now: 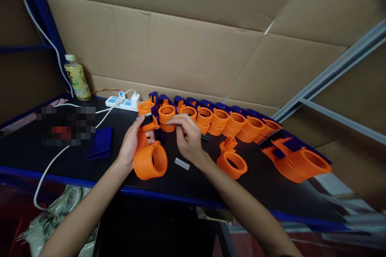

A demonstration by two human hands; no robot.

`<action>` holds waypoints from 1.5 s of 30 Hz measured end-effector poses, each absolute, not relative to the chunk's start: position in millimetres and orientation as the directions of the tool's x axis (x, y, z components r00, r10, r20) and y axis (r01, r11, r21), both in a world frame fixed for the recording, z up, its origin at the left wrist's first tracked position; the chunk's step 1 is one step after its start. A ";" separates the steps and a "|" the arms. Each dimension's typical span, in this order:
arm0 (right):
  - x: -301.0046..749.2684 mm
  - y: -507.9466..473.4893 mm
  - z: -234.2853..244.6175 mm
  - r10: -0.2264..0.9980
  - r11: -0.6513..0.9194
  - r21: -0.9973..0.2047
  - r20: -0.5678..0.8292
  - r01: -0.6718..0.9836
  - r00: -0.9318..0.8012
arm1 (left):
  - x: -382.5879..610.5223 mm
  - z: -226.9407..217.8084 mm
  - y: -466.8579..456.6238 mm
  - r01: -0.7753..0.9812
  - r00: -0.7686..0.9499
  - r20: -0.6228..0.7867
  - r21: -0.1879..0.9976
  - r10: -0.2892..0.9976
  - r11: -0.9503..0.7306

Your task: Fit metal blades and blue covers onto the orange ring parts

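Two hands work together; the left hand (130, 141) grips the orange ring part (150, 160), so hold it steady. The right hand (187, 136) pinches near its black top piece (146, 119); press gently and straight.

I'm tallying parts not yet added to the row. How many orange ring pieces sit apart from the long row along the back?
2: one orange ring piece gripped in the left hand, and one loose ring piece lying on the black table just right of the right hand. Others may be hidden.

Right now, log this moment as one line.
left hand: holds orange part | right hand: at its top | bench: row of parts
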State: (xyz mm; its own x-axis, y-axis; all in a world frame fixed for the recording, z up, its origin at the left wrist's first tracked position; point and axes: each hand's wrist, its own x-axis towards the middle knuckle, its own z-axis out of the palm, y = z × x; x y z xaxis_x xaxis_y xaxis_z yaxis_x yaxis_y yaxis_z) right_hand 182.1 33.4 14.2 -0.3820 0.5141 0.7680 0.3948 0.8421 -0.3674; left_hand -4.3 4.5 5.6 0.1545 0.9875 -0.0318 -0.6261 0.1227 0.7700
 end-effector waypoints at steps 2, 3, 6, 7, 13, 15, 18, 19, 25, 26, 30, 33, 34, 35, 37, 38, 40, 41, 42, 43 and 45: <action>184.4 41.6 5.1 0.604 0.792 -0.405 0.631 0.457 -0.487 | -8.5 6.4 6.4 -0.699 0.190 -0.045 0.695 0.981 0.168; 185.0 44.7 0.0 0.632 0.773 -0.384 0.545 0.506 -0.552 | -9.7 6.6 6.8 -0.731 0.205 -0.046 0.657 0.978 0.185; 184.6 48.6 -12.4 0.676 0.734 -0.233 0.342 0.638 -0.652 | -10.0 7.4 6.2 -0.771 0.239 -0.047 0.598 0.970 0.219; 184.3 48.5 -14.9 0.688 0.722 -0.192 0.298 0.665 -0.662 | -9.5 7.7 6.1 -0.782 0.237 -0.042 0.584 0.971 0.216; 194.1 49.1 -11.6 0.730 0.683 -0.154 0.163 0.714 -0.664 | -10.0 6.8 10.5 -0.792 0.224 -0.049 0.573 0.973 0.211; 201.6 52.2 -8.3 0.730 0.683 -0.186 0.145 0.706 -0.668 | -10.5 5.3 11.7 -0.779 0.238 -0.053 0.585 0.970 0.223; 212.2 57.5 -5.1 0.704 0.706 -0.233 0.128 0.669 -0.699 | -9.9 3.9 10.6 -0.754 0.237 -0.065 0.617 0.969 0.226; 215.1 58.9 -4.4 0.694 0.714 -0.247 0.122 0.655 -0.710 | -9.4 3.9 9.7 -0.745 0.226 -0.073 0.630 0.971 0.220; 225.3 59.8 -1.8 0.728 0.666 -0.312 0.074 0.677 -0.682 | -6.5 6.2 6.7 -0.711 0.141 -0.116 0.679 0.983 0.182; 226.3 59.6 -0.7 0.731 0.660 -0.332 0.075 0.674 -0.678 | -6.2 6.2 7.2 -0.710 0.135 -0.120 0.681 0.984 0.180; 230.1 58.2 10.0 0.750 0.578 -0.565 0.084 0.589 -0.656 | -5.6 3.9 10.0 -0.684 0.112 -0.136 0.708 0.984 0.175; 229.8 53.3 23.1 0.788 0.424 -0.821 0.125 0.383 -0.603 | -3.3 1.0 9.8 -0.636 0.115 -0.118 0.754 0.986 0.164; 228.3 50.9 26.6 0.800 0.383 -0.872 0.147 0.305 -0.582 | -1.8 0.2 9.0 -0.618 0.118 -0.107 0.770 0.987 0.157; 225.9 48.3 29.0 0.809 0.355 -0.904 0.169 0.239 -0.564 | 0.2 -0.6 8.0 -0.597 0.121 -0.099 0.788 0.988 0.153; 219.3 43.4 29.6 0.816 0.335 -0.930 0.207 0.149 -0.540 | 4.7 -1.5 5.8 -0.558 0.129 -0.100 0.815 0.987 0.155; 215.4 41.3 28.0 0.816 0.334 -0.934 0.219 0.127 -0.535 | 7.0 -1.7 4.7 -0.547 0.135 -0.106 0.821 0.985 0.163; 208.5 38.0 22.8 0.823 0.349 -0.928 0.239 0.127 -0.516 | 10.5 -1.7 3.2 -0.548 0.151 -0.120 0.816 0.981 0.184; 205.8 36.7 20.1 0.831 0.363 -0.920 0.248 0.148 -0.498 | 11.5 -1.7 2.8 -0.552 0.155 -0.126 0.811 0.980 0.192; 203.8 35.5 17.8 0.841 0.379 -0.908 0.257 0.179 -0.476 | 12.0 -1.6 2.6 -0.552 0.161 -0.131 0.810 0.978 0.199; 202.5 34.4 16.1 0.850 0.396 -0.893 0.268 0.214 -0.453 | 12.1 -1.7 2.6 -0.544 0.170 -0.136 0.813 0.976 0.208; 201.4 32.6 14.4 0.860 0.429 -0.860 0.296 0.275 -0.416 | 11.5 -2.1 2.9 -0.514 0.191 -0.145 0.828 0.971 0.224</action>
